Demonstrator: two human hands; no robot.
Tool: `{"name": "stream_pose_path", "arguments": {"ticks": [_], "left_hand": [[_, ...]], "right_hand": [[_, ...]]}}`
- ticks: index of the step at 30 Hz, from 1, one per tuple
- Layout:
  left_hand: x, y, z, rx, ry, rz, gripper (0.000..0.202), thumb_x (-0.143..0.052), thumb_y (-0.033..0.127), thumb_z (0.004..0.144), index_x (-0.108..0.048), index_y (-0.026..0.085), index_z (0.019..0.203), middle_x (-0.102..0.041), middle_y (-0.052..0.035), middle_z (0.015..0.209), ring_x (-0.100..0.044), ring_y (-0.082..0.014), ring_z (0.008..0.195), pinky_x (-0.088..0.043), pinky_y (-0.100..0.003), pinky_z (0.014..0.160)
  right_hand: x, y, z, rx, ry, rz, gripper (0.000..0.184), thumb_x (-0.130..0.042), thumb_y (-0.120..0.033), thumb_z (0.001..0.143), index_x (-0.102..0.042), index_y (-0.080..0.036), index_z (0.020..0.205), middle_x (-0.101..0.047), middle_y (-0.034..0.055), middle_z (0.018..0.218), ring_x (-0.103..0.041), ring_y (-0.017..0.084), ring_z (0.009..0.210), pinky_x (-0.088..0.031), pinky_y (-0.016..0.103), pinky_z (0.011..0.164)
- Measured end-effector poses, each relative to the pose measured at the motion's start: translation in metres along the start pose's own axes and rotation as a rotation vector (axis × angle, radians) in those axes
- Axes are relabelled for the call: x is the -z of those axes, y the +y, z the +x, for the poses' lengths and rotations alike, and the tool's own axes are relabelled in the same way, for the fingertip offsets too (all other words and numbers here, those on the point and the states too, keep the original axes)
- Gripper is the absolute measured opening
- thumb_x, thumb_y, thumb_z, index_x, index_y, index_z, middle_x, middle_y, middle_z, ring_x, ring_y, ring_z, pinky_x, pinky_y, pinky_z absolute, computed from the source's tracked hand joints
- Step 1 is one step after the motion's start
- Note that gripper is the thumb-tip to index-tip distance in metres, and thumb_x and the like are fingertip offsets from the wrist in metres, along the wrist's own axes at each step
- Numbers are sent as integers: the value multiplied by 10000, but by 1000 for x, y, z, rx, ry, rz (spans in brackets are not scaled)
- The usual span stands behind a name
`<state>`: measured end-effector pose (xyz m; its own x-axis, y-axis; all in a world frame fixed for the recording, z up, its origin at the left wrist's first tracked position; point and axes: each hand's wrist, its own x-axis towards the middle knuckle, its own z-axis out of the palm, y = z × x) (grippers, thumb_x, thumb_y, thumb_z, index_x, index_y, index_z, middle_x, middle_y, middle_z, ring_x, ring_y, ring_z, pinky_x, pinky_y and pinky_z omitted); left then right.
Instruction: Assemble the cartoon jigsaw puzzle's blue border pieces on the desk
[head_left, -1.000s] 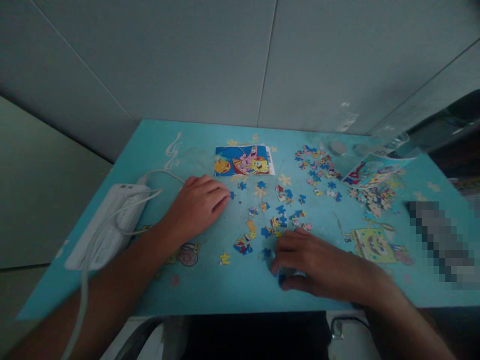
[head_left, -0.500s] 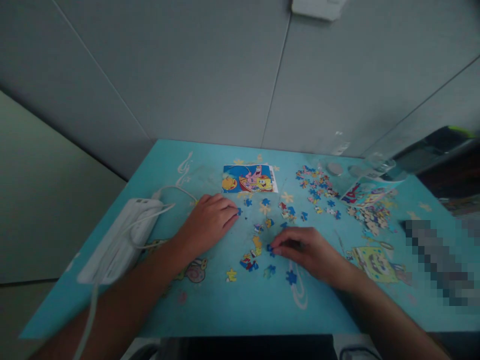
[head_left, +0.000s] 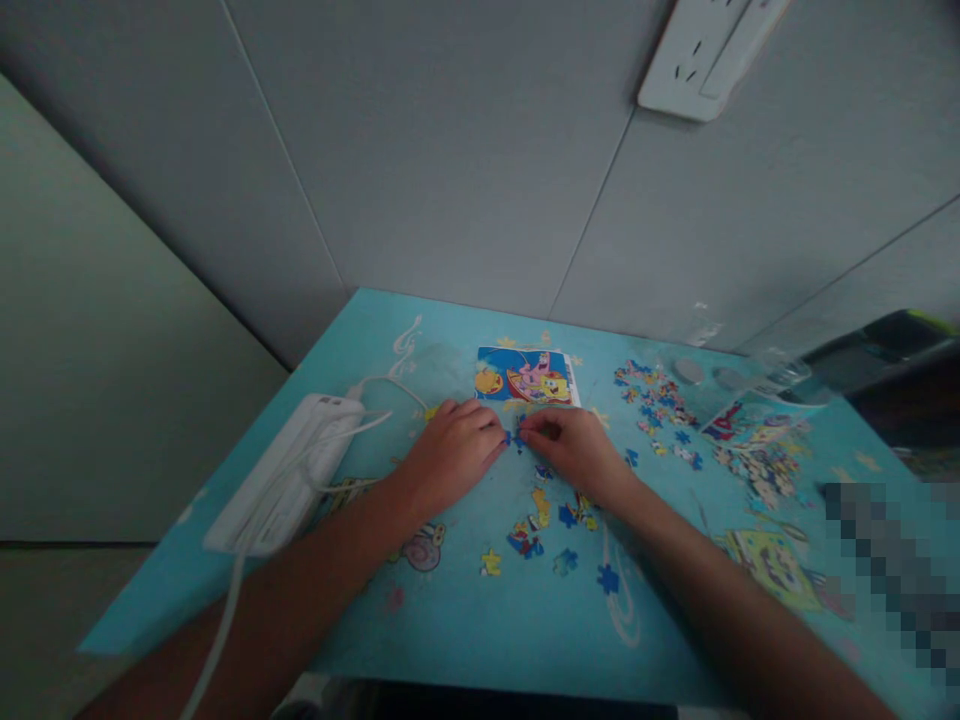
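Presently, nearside of picture card (head_left: 523,376): right hand (head_left: 576,448) pinches blue piece (head_left: 520,436); left hand (head_left: 459,456), grip unclear, touches second piece (head_left: 508,438); apparent fitting requires alignment.

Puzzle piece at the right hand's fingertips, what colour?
The puzzle piece is blue, in the head view.

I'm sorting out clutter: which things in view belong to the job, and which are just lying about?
Belong: small blue jigsaw piece in the right hand; another blue piece at the left hand; scattered multicoloured jigsaw pieces; probably rectangular blue cartoon card.

Lying about, apparently: white plastic power strip; white cable; long dark pixelated object.
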<state>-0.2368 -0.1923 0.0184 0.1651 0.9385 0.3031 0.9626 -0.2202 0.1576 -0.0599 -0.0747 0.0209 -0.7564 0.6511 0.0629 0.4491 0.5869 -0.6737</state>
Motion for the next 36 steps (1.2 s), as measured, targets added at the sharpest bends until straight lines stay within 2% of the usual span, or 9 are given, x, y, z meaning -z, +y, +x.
{"name": "stream_pose_path", "arguments": {"ticks": [8,18,23,26,28,30,36], "left_hand": [[1,2,1,16,-18,13,153,-582,274,977,-702,186,942,-682,-45,931,-588,-227,969,-410,-390,840],[1,0,1,-19,0,17,159,-563,247,984,-706,189,943,-686,-52,926,-585,-218,954,-409,-377,818],[6,-1,-1,-90,-33,3,145,-574,226,970,-717,220,994,-690,-39,1007,-571,-220,978,-396,-388,811],[9,-2,-3,-103,-48,-14,166,-570,239,973,-727,248,1029,-686,-32,1045,-571,-222,989,-392,-395,805],[9,-3,-3,-101,-41,-20,171,-570,238,972,-731,251,1029,-685,-35,1045,-571,-222,989,-393,-397,811],[8,-3,-3,-102,-32,-20,171,-571,234,971,-732,246,1026,-685,-40,1035,-570,-221,981,-396,-397,817],[7,-1,-2,-108,-21,8,164,-573,226,968,-732,237,1007,-687,-43,1011,-567,-221,952,-400,-389,803]], "right_hand": [[-6,-2,-2,37,6,-86,87,-659,-238,878,-742,-228,900,-727,18,829,-604,147,659,-438,265,611],[-3,3,4,148,-21,-140,94,-646,-211,904,-737,-235,901,-723,26,883,-641,181,824,-468,301,784],[0,-1,5,210,-57,-143,126,-617,-177,917,-731,-225,893,-710,24,882,-639,178,844,-465,295,795],[10,-1,5,227,36,-119,141,-585,-203,946,-724,-210,922,-706,40,901,-635,180,853,-468,298,791],[17,3,6,202,145,-130,148,-575,-230,956,-718,-198,933,-707,54,912,-631,191,860,-470,313,795],[22,7,6,177,200,-155,141,-587,-238,948,-718,-198,913,-711,57,899,-630,203,864,-471,330,805],[15,11,5,166,134,-210,125,-639,-279,926,-745,-224,961,-725,61,971,-642,220,943,-470,354,874]]}}
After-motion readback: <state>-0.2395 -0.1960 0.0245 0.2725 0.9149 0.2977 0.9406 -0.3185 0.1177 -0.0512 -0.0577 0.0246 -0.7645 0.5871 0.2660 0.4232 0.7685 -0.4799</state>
